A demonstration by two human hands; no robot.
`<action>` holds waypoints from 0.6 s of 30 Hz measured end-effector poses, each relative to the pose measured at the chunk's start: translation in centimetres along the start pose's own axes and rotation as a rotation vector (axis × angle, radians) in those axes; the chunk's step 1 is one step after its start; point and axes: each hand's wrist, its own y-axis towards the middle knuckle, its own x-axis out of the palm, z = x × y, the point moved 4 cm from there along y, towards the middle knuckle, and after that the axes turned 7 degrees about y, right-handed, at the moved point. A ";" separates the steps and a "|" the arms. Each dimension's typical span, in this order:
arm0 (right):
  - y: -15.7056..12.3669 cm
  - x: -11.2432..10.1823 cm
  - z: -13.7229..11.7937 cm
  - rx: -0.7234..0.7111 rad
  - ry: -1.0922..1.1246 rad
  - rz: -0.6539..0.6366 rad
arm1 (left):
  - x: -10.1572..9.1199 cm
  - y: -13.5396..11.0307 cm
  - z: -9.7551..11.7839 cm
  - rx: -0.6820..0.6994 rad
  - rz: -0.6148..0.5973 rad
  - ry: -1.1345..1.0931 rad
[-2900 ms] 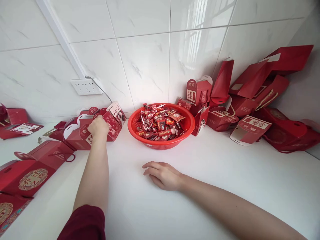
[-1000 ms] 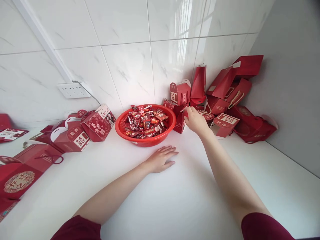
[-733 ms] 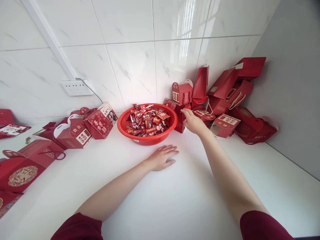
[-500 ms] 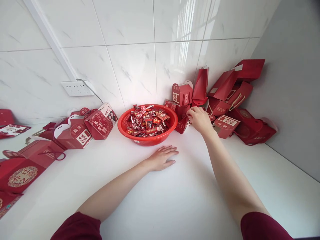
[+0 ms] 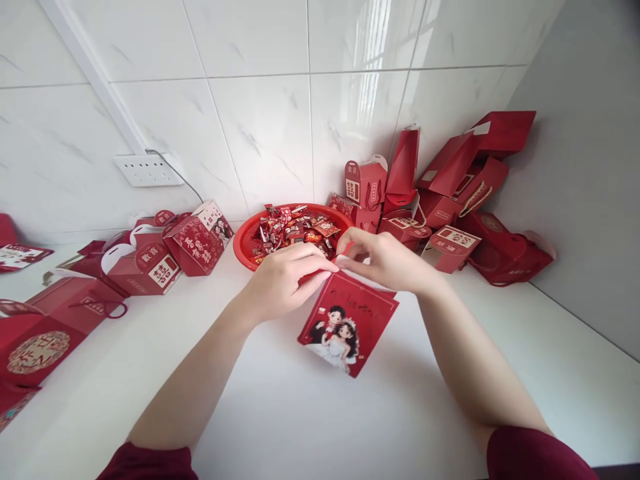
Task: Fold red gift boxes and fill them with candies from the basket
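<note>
A red paper gift box (image 5: 370, 327) with a cartoon bride and groom on its face hangs tilted above the white table, in front of the basket. My left hand (image 5: 290, 277) pinches its upper left edge between thumb and fingers. My right hand (image 5: 387, 261) is closed on the top edge, where a pale flap shows. Both hands meet near the box's top corner, and the fingers partly cover it. Just behind them stands a red plastic basket (image 5: 243, 243) filled with wrapped candies (image 5: 295, 227); its front rim is partly hidden by my hands.
Red gift boxes (image 5: 443, 207) are piled at the right against the wall and grey panel. More red boxes (image 5: 150, 267) line the left side of the white table (image 5: 280, 413). A power strip (image 5: 147, 171) with a cable is fixed to the tiled wall.
My right hand has brought the red box from beside the basket to the middle, over the table. My left hand has lifted off the tabletop and taken hold of the box's edge.
</note>
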 end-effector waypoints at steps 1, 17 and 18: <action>0.2 0.9 -0.5 -0.038 0.027 -0.009 | 0.3 -0.2 -0.1 -0.007 -0.020 0.025; 0.0 3.7 -1.6 -0.192 -0.268 -0.042 | -0.5 -1.9 -3.1 -0.348 -0.477 0.007; 0.1 3.7 -1.7 -0.186 -0.333 -0.024 | -0.5 -1.9 -3.1 -0.355 -0.486 -0.008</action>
